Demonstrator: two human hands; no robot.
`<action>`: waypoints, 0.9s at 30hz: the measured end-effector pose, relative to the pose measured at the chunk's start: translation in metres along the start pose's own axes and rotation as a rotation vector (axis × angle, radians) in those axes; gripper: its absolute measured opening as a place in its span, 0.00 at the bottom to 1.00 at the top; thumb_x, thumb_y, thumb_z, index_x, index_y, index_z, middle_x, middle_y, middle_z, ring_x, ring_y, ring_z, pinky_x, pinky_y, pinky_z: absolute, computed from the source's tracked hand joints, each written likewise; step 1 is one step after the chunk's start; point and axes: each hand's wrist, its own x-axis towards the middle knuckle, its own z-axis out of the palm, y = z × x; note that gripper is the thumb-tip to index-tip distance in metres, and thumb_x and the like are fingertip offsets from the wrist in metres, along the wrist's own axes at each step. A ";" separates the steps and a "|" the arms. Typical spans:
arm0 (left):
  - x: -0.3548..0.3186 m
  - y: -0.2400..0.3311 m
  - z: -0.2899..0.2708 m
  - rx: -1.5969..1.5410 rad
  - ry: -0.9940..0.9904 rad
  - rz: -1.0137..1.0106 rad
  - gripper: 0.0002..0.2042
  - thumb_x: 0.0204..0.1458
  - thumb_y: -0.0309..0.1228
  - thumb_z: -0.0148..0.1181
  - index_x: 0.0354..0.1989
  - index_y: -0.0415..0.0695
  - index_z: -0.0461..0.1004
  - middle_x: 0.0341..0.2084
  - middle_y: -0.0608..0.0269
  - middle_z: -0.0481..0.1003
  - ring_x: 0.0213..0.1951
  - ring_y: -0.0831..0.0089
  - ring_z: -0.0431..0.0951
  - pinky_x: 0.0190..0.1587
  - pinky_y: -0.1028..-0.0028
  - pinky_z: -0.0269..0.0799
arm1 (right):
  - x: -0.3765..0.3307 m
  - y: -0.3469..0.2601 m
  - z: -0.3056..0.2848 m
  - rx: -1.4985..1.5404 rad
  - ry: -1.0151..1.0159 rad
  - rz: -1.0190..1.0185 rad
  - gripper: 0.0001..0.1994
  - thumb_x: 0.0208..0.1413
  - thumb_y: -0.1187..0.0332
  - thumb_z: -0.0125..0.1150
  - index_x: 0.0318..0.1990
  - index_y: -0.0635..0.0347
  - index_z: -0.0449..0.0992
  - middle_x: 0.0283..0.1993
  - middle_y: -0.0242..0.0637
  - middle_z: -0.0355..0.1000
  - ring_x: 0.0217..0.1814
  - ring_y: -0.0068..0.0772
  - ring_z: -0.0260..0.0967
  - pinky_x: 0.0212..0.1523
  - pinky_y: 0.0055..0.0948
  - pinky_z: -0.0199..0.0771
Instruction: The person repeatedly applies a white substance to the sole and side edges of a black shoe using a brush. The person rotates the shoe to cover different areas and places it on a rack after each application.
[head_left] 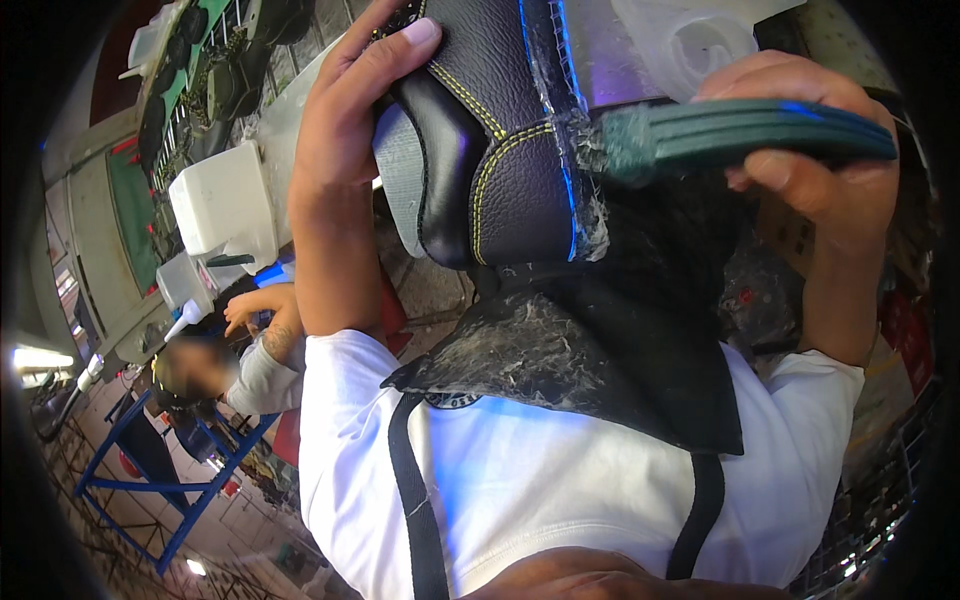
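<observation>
A black leather shoe upper (490,120) with yellow stitching fills the top middle. Grey ribbed material (399,170) shows at its left side. My left hand (345,105) grips its left side, thumb lying on the leather and the other fingers partly hidden. Along the right side of the upper runs a rough edge smeared with whitish, stringy residue, with a blue line beside it. My right hand (840,185) is closed around the dark green ridged handle of a brush (770,138). The brush's matted, glue-like tip touches that rough edge.
Beyond my right hand stands a translucent plastic container (700,45). A white plastic tub (225,195) is left of my left forearm, near a rack of black shoe parts (215,95). Another person (265,370) works at the left, by a blue metal frame (190,485). I wear a stained black apron (560,350).
</observation>
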 end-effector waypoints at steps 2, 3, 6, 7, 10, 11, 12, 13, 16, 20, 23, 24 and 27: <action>0.003 0.000 -0.002 -0.185 -0.049 -0.049 0.34 0.53 0.29 0.55 0.70 0.32 0.55 0.66 0.45 0.62 0.65 0.62 0.66 0.68 0.70 0.57 | 0.006 0.003 0.001 0.017 -0.055 -0.038 0.16 0.55 0.66 0.65 0.45 0.71 0.76 0.45 0.54 0.75 0.27 0.26 0.74 0.31 0.25 0.77; 0.003 0.000 -0.004 -0.182 -0.046 -0.050 0.34 0.54 0.29 0.54 0.70 0.33 0.55 0.65 0.45 0.62 0.64 0.62 0.67 0.68 0.70 0.58 | 0.009 -0.001 0.000 0.022 -0.095 -0.050 0.16 0.54 0.66 0.66 0.44 0.71 0.76 0.44 0.54 0.76 0.29 0.29 0.75 0.32 0.27 0.78; 0.004 0.000 -0.010 -0.152 -0.005 -0.057 0.34 0.55 0.30 0.55 0.70 0.33 0.54 0.65 0.46 0.63 0.64 0.62 0.67 0.68 0.69 0.58 | 0.020 -0.004 -0.003 -0.133 -0.188 -0.217 0.16 0.55 0.65 0.66 0.45 0.69 0.76 0.42 0.53 0.77 0.36 0.40 0.79 0.37 0.33 0.81; 0.006 -0.001 -0.013 -0.150 0.011 -0.062 0.34 0.55 0.31 0.55 0.70 0.33 0.54 0.65 0.46 0.63 0.64 0.62 0.68 0.67 0.69 0.58 | 0.023 -0.005 -0.005 -0.153 -0.227 -0.247 0.16 0.55 0.64 0.65 0.45 0.68 0.76 0.40 0.52 0.78 0.39 0.45 0.80 0.40 0.37 0.82; 0.005 -0.002 -0.017 -0.151 0.061 -0.083 0.34 0.56 0.32 0.56 0.70 0.33 0.54 0.65 0.46 0.63 0.63 0.62 0.68 0.67 0.69 0.59 | 0.031 -0.017 -0.014 -0.297 -0.312 -0.262 0.17 0.56 0.63 0.65 0.45 0.68 0.75 0.40 0.53 0.77 0.38 0.45 0.80 0.38 0.37 0.82; 0.004 -0.004 -0.021 -0.148 0.085 -0.089 0.34 0.56 0.32 0.56 0.70 0.33 0.54 0.65 0.47 0.64 0.63 0.62 0.68 0.67 0.69 0.59 | 0.037 -0.018 -0.013 -0.337 -0.336 -0.272 0.17 0.56 0.63 0.65 0.46 0.68 0.75 0.40 0.53 0.77 0.38 0.46 0.80 0.38 0.37 0.82; 0.006 -0.006 -0.025 -0.149 0.098 -0.096 0.34 0.56 0.32 0.56 0.70 0.33 0.53 0.65 0.47 0.64 0.63 0.62 0.68 0.67 0.69 0.59 | 0.042 -0.023 -0.012 -0.378 -0.342 -0.271 0.17 0.57 0.62 0.64 0.46 0.68 0.75 0.40 0.53 0.77 0.38 0.46 0.80 0.38 0.37 0.82; 0.008 -0.007 -0.028 -0.158 0.112 -0.106 0.34 0.56 0.33 0.56 0.70 0.34 0.53 0.65 0.47 0.64 0.63 0.62 0.68 0.67 0.69 0.59 | 0.048 -0.023 -0.010 -0.408 -0.347 -0.274 0.17 0.58 0.63 0.63 0.47 0.68 0.74 0.41 0.53 0.77 0.39 0.46 0.79 0.38 0.37 0.81; 0.010 -0.010 -0.033 -0.175 0.160 -0.127 0.34 0.57 0.34 0.57 0.71 0.34 0.53 0.64 0.48 0.64 0.63 0.62 0.69 0.67 0.69 0.60 | 0.053 -0.022 -0.014 -0.479 -0.369 -0.295 0.15 0.59 0.65 0.61 0.48 0.67 0.73 0.44 0.55 0.75 0.42 0.46 0.79 0.41 0.37 0.80; 0.014 -0.016 -0.047 -0.290 0.279 -0.224 0.27 0.59 0.35 0.54 0.64 0.32 0.63 0.57 0.48 0.72 0.55 0.62 0.76 0.60 0.67 0.69 | 0.064 -0.011 -0.016 -0.416 -0.349 -0.300 0.14 0.59 0.67 0.61 0.48 0.67 0.73 0.46 0.55 0.75 0.44 0.47 0.78 0.43 0.37 0.80; 0.010 -0.023 -0.031 -0.347 0.314 -0.223 0.26 0.58 0.33 0.56 0.64 0.34 0.65 0.55 0.50 0.74 0.55 0.63 0.76 0.60 0.68 0.69 | 0.052 0.004 -0.022 -0.280 -0.310 -0.360 0.14 0.58 0.68 0.61 0.48 0.67 0.74 0.46 0.55 0.75 0.44 0.47 0.78 0.44 0.37 0.79; 0.009 -0.024 -0.033 -0.355 0.310 -0.216 0.27 0.58 0.33 0.57 0.65 0.36 0.64 0.56 0.51 0.73 0.57 0.64 0.75 0.62 0.68 0.67 | 0.053 0.009 -0.023 -0.244 -0.300 -0.379 0.14 0.58 0.68 0.61 0.48 0.67 0.74 0.46 0.56 0.75 0.44 0.47 0.78 0.44 0.37 0.79; 0.006 -0.029 -0.045 -0.695 0.082 -0.210 0.17 0.63 0.33 0.51 0.56 0.37 0.71 0.49 0.52 0.78 0.49 0.62 0.80 0.54 0.63 0.76 | 0.059 0.017 -0.022 -0.169 -0.294 -0.421 0.13 0.58 0.69 0.62 0.47 0.67 0.74 0.46 0.56 0.75 0.45 0.47 0.78 0.44 0.37 0.79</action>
